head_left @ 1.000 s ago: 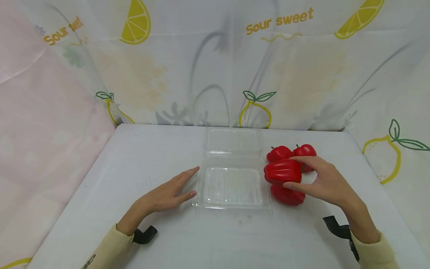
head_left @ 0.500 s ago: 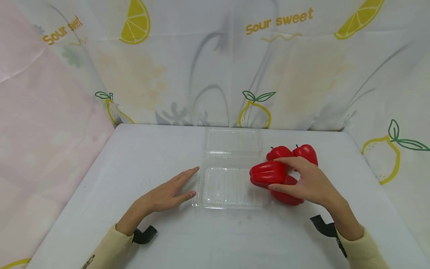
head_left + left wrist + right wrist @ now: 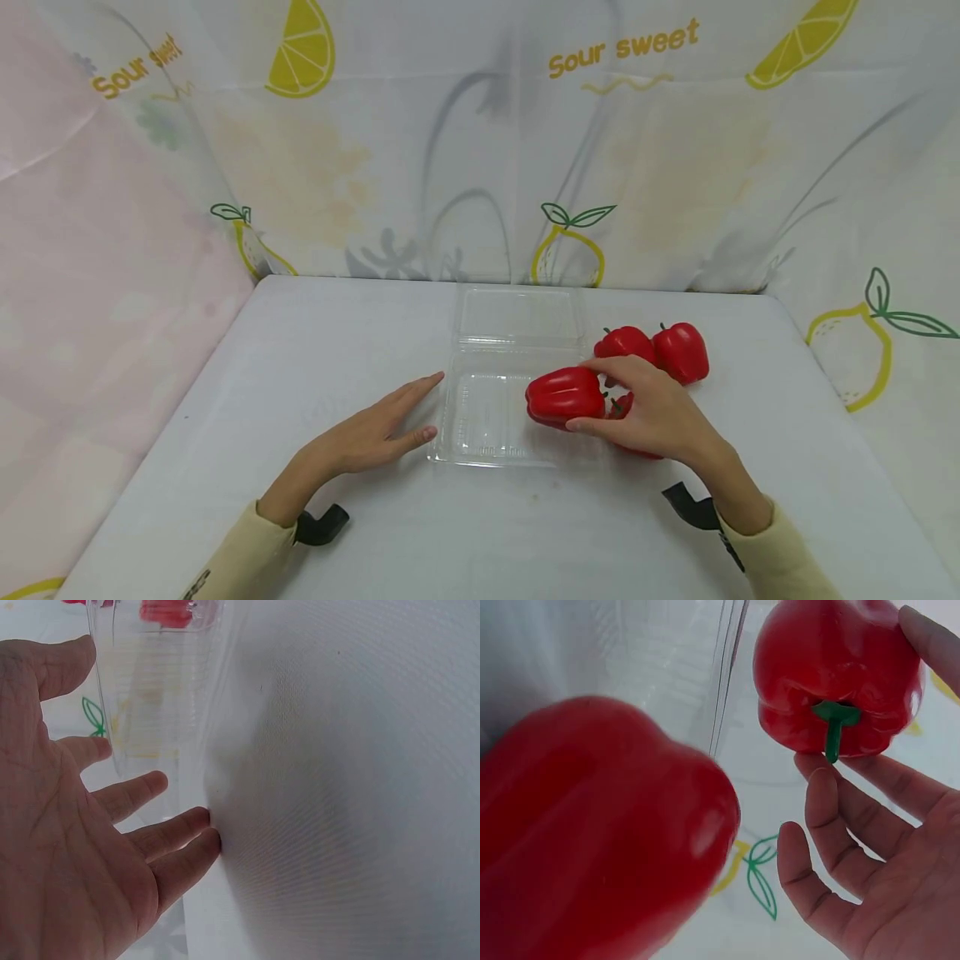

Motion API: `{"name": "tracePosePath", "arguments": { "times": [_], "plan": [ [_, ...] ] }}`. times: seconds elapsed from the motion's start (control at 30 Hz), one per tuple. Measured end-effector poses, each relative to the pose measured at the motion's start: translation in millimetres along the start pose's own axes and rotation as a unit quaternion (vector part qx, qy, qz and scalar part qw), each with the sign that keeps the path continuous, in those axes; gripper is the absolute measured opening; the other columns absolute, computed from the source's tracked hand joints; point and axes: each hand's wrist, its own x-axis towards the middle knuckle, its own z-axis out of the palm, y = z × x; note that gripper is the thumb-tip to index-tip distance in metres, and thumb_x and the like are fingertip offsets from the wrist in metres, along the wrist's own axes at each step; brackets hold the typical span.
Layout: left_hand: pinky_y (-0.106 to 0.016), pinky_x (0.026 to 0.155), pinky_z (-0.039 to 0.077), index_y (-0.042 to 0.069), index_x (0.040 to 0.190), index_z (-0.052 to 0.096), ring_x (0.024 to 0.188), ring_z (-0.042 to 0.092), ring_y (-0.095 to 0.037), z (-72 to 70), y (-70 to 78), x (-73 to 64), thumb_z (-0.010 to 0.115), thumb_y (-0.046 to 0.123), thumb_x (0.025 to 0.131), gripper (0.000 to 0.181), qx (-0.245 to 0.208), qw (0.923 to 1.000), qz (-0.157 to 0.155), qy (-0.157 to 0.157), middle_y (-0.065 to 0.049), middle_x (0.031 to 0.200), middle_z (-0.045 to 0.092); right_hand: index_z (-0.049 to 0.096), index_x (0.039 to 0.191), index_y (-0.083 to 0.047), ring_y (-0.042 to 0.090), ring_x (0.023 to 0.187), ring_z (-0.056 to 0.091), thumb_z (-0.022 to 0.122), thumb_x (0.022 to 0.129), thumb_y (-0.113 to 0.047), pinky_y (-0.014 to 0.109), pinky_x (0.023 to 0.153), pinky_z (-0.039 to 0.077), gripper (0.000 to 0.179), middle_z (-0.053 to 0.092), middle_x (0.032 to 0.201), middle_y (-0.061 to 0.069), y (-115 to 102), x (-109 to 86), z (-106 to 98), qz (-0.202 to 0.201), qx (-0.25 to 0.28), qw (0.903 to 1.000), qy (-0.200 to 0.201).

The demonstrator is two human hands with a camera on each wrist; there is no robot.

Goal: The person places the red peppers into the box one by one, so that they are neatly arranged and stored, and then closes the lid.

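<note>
Holding a red pepper (image 3: 564,397) over the right part of the clear container (image 3: 480,417), the right hand (image 3: 660,412) is pinching its stem half between thumb and forefinger, while the outer fingers are curving loosely without seeming to bear weight. The pepper is lying sideways in that grip, its green stem (image 3: 832,724) facing the palm and its lobed end pointing toward the container's left wall; it is apparently hanging above the base, though the pictures are not settling whether it is touching the plastic. The left hand (image 3: 371,433) is gripping nothing: its fingers are spreading just beside the container's left edge, and whether a tip is touching the rim is hard to tell. The lid (image 3: 517,315) is lying open on the container's far side. A second pepper (image 3: 592,832) is sitting just right of the container, partly under the right hand, and a third pepper (image 3: 624,342) and a fourth pepper (image 3: 682,353) are resting beyond the container's right edge, farther back. Handling this well is probably calling for an even pinch, since the glossy skin is likely offering little friction, and for keeping the knuckles clear of the second pepper and the container's right rim. The thin plastic is probably sliding easily if bumped, so the left hand is waiting in a useful spot for bracing it.
</note>
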Motion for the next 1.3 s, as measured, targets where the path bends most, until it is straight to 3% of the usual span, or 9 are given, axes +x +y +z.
{"name": "tracePosePath", "arguments": {
  "times": [0.17, 0.33, 0.77, 1.03, 1.3],
  "plan": [
    [-0.049, 0.114, 0.026, 0.038, 0.158, 0.013, 0.146, 0.022, -0.018, -0.6, 1.4, -0.4, 0.048, 0.06, 0.097, 0.073, -0.004, 1.0, -0.001, -0.002, 0.008, 0.16, 0.021, 0.063, 0.126, -0.018, 0.015, 0.09, 0.056, 0.088, 0.067, -0.051, 0.027, 0.063, 0.053, 0.072, 0.06, 0.102, -0.007, -6, 3.5, 8, -0.016, 0.006, 0.9998, 0.001],
    [-0.049, 0.114, 0.026, 0.036, 0.158, 0.014, 0.146, 0.022, -0.018, -1.2, 2.5, 0.1, 0.049, 0.06, 0.097, 0.074, -0.003, 1.0, 0.001, 0.0, 0.008, 0.16, 0.022, 0.064, 0.125, -0.02, 0.012, 0.091, 0.055, 0.087, 0.067, -0.052, 0.027, 0.065, 0.053, 0.07, 0.061, 0.104, -0.01, -11, 6.8, 17, -0.03, 0.012, 0.9995, -0.004],
    [-0.051, 0.114, 0.027, 0.031, 0.159, 0.017, 0.146, 0.024, -0.02, -1.0, 4.2, 1.0, 0.049, 0.06, 0.096, 0.076, -0.003, 1.0, 0.0, -0.002, 0.006, 0.16, 0.023, 0.063, 0.126, -0.024, 0.01, 0.093, 0.056, 0.082, 0.068, -0.06, 0.024, 0.066, 0.053, 0.071, 0.06, 0.107, -0.014, -25, 14.0, 38, -0.02, 0.028, 0.9989, -0.033],
    [-0.052, 0.113, 0.028, 0.032, 0.159, 0.017, 0.146, 0.023, -0.02, -0.8, 5.4, 2.3, 0.049, 0.06, 0.096, 0.076, -0.009, 0.9999, -0.002, -0.007, 0.006, 0.16, 0.023, 0.063, 0.127, -0.023, 0.014, 0.094, 0.058, 0.085, 0.066, -0.056, 0.023, 0.067, 0.051, 0.073, 0.061, 0.108, -0.01, -36, 14.7, 49, -0.001, 0.008, 0.999, -0.043],
    [-0.053, 0.112, 0.03, 0.03, 0.159, 0.018, 0.146, 0.025, -0.022, -1.4, 5.0, 1.9, 0.049, 0.06, 0.096, 0.076, 0.005, 0.9999, -0.007, -0.006, 0.003, 0.16, 0.025, 0.063, 0.129, -0.021, 0.012, 0.095, 0.058, 0.083, 0.067, -0.059, 0.026, 0.069, 0.052, 0.075, 0.063, 0.109, -0.008, -47, 17.7, 64, -0.006, 0.003, 0.9986, -0.052]
  ]
}}
